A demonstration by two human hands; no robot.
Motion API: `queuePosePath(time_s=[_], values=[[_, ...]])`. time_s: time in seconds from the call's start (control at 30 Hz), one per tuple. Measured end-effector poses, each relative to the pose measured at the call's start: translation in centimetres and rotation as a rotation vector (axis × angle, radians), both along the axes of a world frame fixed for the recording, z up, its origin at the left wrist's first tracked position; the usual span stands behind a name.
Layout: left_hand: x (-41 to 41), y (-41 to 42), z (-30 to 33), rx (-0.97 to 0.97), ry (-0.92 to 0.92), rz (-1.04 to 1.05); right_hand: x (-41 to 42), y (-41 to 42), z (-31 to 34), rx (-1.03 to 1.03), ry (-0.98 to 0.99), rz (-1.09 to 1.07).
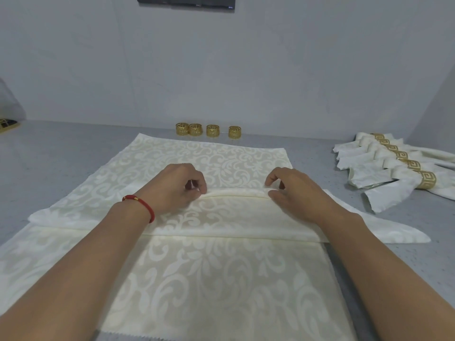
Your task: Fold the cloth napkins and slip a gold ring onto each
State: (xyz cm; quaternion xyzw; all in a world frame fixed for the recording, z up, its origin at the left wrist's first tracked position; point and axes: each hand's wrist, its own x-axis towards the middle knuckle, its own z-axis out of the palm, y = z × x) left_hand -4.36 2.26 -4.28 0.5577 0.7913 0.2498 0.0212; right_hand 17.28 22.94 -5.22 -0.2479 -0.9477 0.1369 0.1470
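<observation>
A cream damask napkin (221, 158) lies spread on the grey table, with a folded pleat (234, 212) running across its middle. My left hand (177, 188), a red cord bracelet on its wrist, pinches the pleat's far edge at the left. My right hand (293, 190) pinches the same edge at the right. Another flat napkin (209, 286) lies under my forearms, nearer to me. Several loose gold rings (208, 130) stand in a row behind the napkin, by the wall.
Several folded napkins with gold rings on them (398, 166) lie in a row at the right. A dark and gold object (6, 124) shows at the far left edge. A grey wall stands close behind the table (61, 153).
</observation>
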Motion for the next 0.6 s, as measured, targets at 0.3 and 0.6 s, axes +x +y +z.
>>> queuePosePath(time_s=[0.3,0.6], values=[[0.6,0.6,0.4,-0.074,0.192,0.043,-0.1,-0.7,0.9,0.149,-0.022,0.034],[0.5,-0.9,1.6,-0.136,0.048,-0.063,0.7,-0.2,1.4,0.068,-0.065,0.122]])
